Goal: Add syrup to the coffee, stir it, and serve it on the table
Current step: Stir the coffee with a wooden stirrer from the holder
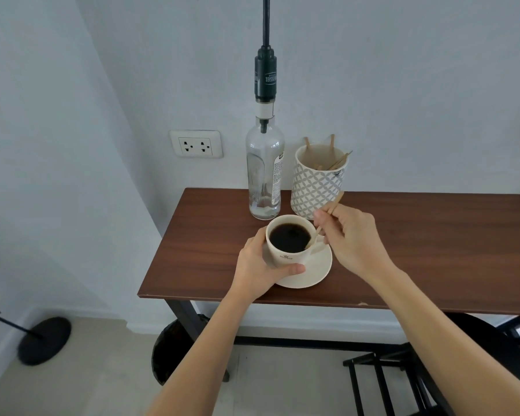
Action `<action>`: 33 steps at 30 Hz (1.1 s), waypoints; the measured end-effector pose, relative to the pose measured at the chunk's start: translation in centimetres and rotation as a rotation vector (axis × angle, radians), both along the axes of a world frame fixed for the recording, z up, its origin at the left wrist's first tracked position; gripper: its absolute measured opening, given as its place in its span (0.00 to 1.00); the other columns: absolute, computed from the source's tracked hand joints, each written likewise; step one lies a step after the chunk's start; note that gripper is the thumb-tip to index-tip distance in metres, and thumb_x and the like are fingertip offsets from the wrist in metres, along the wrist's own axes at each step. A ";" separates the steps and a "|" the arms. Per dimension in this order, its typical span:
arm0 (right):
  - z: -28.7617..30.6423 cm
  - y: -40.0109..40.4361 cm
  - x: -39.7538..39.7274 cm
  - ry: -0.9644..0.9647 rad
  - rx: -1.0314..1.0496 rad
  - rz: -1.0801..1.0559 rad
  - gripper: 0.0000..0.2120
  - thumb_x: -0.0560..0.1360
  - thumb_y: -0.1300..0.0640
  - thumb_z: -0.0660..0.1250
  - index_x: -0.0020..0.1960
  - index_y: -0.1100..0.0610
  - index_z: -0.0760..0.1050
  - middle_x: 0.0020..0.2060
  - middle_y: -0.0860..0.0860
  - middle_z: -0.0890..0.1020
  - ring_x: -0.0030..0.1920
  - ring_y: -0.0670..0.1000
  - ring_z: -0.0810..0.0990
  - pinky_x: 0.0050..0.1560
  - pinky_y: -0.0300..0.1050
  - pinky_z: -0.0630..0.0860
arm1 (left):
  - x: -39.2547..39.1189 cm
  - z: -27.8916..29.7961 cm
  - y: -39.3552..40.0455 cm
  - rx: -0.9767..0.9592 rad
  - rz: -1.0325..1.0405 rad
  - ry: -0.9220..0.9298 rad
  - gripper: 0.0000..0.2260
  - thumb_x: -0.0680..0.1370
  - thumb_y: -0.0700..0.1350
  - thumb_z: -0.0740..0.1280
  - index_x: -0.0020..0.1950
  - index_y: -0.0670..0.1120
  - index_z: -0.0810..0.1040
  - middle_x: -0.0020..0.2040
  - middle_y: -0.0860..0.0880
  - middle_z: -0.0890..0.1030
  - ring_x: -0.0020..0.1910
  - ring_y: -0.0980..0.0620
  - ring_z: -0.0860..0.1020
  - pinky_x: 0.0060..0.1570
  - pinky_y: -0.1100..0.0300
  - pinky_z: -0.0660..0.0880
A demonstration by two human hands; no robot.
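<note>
Stirring is the step you appear to be on: your right hand pinches a thin wooden stir stick between thumb and fingers, its lower end dipped at the right edge of the black coffee. Your left hand wraps the near-left side of the cream ceramic cup, thumb lying along the front of its base, steadying it on the round cream saucer. Cup and saucer sit near the front-left part of the dark brown wooden table. Just behind the cup stands a clear glass syrup bottle with a tall black pump, nearly empty, and beside it a grey-and-white patterned ceramic holder with more wooden sticks.

The stick looks light and a little bendy, so I judge that gentle circles suit it. The cup is filled fairly high, rigid and breakable, and loose on its saucer. For serving, you would likely do best taking the saucer by its rim with both hands and keeping it level, since glazed ceramic slides easily.
</note>
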State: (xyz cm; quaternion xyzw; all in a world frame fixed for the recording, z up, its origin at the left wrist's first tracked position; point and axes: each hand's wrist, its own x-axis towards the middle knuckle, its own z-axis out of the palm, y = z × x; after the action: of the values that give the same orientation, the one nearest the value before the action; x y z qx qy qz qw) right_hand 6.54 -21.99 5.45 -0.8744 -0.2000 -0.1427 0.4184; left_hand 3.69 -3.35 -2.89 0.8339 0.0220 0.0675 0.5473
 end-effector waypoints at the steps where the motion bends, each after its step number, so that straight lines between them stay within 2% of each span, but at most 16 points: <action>1: 0.0 0.2 -0.3 0.032 0.035 0.018 0.10 0.81 0.56 0.65 0.42 0.55 0.80 0.32 0.50 0.83 0.32 0.49 0.82 0.38 0.42 0.79 | 0.0 -0.1 0.0 -0.001 -0.002 -0.005 0.42 0.58 0.63 0.82 0.70 0.59 0.72 0.63 0.60 0.80 0.66 0.55 0.75 0.66 0.44 0.74; 3: -0.2 0.9 -0.6 0.112 0.105 0.068 0.08 0.80 0.57 0.67 0.43 0.51 0.81 0.33 0.46 0.83 0.31 0.45 0.82 0.36 0.34 0.78 | 0.1 -0.1 0.0 0.002 -0.009 -0.012 0.43 0.58 0.63 0.81 0.71 0.58 0.72 0.63 0.59 0.80 0.66 0.54 0.75 0.66 0.44 0.74; 7: -0.7 1.7 -0.4 0.091 0.090 0.065 0.05 0.79 0.58 0.69 0.47 0.55 0.84 0.34 0.40 0.82 0.33 0.45 0.82 0.37 0.30 0.74 | 0.2 -0.2 0.1 0.009 -0.012 -0.013 0.42 0.58 0.64 0.81 0.70 0.58 0.72 0.64 0.59 0.80 0.67 0.54 0.75 0.66 0.44 0.74; 10: -0.6 1.1 0.0 -0.037 0.010 -0.008 0.07 0.80 0.58 0.68 0.46 0.59 0.83 0.33 0.49 0.83 0.33 0.49 0.79 0.37 0.41 0.75 | 0.2 -0.2 0.1 0.010 -0.005 -0.007 0.41 0.58 0.64 0.81 0.69 0.61 0.72 0.63 0.61 0.79 0.66 0.55 0.75 0.66 0.46 0.74; 12: -0.5 0.7 0.0 -0.082 -0.013 -0.037 0.09 0.80 0.58 0.67 0.45 0.60 0.81 0.31 0.50 0.81 0.31 0.50 0.76 0.34 0.43 0.73 | 0.2 -0.2 0.1 0.006 -0.005 -0.008 0.42 0.58 0.64 0.81 0.69 0.59 0.72 0.63 0.61 0.80 0.66 0.56 0.75 0.66 0.46 0.74; 14: -0.4 0.7 -0.4 -0.061 0.000 -0.028 0.10 0.81 0.57 0.65 0.43 0.58 0.80 0.29 0.48 0.78 0.30 0.48 0.76 0.32 0.39 0.71 | 0.1 -0.2 0.1 -0.001 -0.002 -0.013 0.42 0.58 0.64 0.81 0.70 0.58 0.72 0.63 0.60 0.80 0.66 0.56 0.75 0.66 0.47 0.74; 17: -0.6 1.4 -1.1 0.069 0.088 0.029 0.09 0.81 0.56 0.65 0.43 0.52 0.79 0.31 0.43 0.80 0.31 0.47 0.80 0.35 0.33 0.73 | 0.1 -0.2 0.0 -0.008 -0.003 -0.012 0.42 0.57 0.63 0.81 0.69 0.58 0.73 0.63 0.59 0.80 0.66 0.55 0.75 0.66 0.46 0.74; 19: -0.8 2.2 -1.3 0.110 0.132 0.063 0.07 0.80 0.58 0.67 0.45 0.53 0.81 0.34 0.40 0.81 0.32 0.43 0.81 0.36 0.29 0.73 | 0.1 -0.1 0.0 -0.002 -0.010 -0.012 0.42 0.58 0.63 0.80 0.70 0.57 0.73 0.63 0.58 0.80 0.66 0.53 0.75 0.66 0.45 0.74; 21: -0.7 2.6 -1.1 0.079 0.110 0.062 0.06 0.79 0.59 0.68 0.46 0.56 0.83 0.34 0.39 0.80 0.32 0.42 0.81 0.36 0.28 0.72 | 0.1 -0.1 0.0 0.000 -0.013 -0.014 0.43 0.58 0.64 0.80 0.70 0.57 0.72 0.64 0.57 0.80 0.66 0.53 0.75 0.66 0.44 0.74; 22: -0.5 2.5 -0.8 0.053 0.091 0.048 0.06 0.79 0.59 0.68 0.47 0.58 0.83 0.34 0.40 0.81 0.32 0.44 0.81 0.37 0.29 0.72 | 0.0 -0.1 0.0 -0.001 -0.012 -0.014 0.43 0.58 0.64 0.80 0.70 0.57 0.72 0.64 0.57 0.80 0.67 0.53 0.75 0.66 0.44 0.74; 25: -0.2 1.3 -0.1 -0.035 -0.007 -0.034 0.09 0.80 0.57 0.66 0.45 0.60 0.81 0.33 0.50 0.81 0.33 0.51 0.78 0.38 0.47 0.75 | 0.0 -0.1 0.0 -0.006 -0.001 -0.008 0.42 0.58 0.63 0.82 0.70 0.58 0.72 0.63 0.59 0.80 0.67 0.54 0.75 0.67 0.44 0.74; 28: -0.1 0.3 -0.2 -0.062 -0.036 -0.058 0.12 0.81 0.56 0.64 0.42 0.60 0.79 0.32 0.52 0.81 0.32 0.54 0.78 0.36 0.51 0.75 | 0.0 -0.1 0.1 -0.005 -0.004 -0.006 0.42 0.59 0.61 0.82 0.70 0.58 0.72 0.64 0.59 0.80 0.67 0.55 0.75 0.67 0.44 0.74; 30: -0.3 0.8 -0.7 -0.006 -0.006 -0.029 0.12 0.82 0.56 0.63 0.42 0.57 0.79 0.32 0.50 0.81 0.32 0.51 0.81 0.37 0.46 0.77 | 0.1 -0.1 0.1 0.001 -0.007 -0.010 0.42 0.60 0.60 0.83 0.71 0.57 0.72 0.64 0.58 0.80 0.67 0.54 0.75 0.66 0.44 0.74; 33: -0.6 2.3 -0.9 0.123 0.099 0.040 0.08 0.81 0.56 0.66 0.44 0.53 0.80 0.35 0.47 0.83 0.30 0.45 0.82 0.36 0.33 0.76 | 0.1 -0.2 0.1 0.015 -0.010 -0.022 0.41 0.61 0.58 0.83 0.71 0.56 0.72 0.63 0.58 0.80 0.66 0.53 0.75 0.66 0.43 0.74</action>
State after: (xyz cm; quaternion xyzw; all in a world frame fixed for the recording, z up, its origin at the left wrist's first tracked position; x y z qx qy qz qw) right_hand 5.63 -19.73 4.82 -0.8557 -0.1840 -0.0902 0.4751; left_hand 3.78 -3.21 -3.13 0.8373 0.0114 0.0738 0.5417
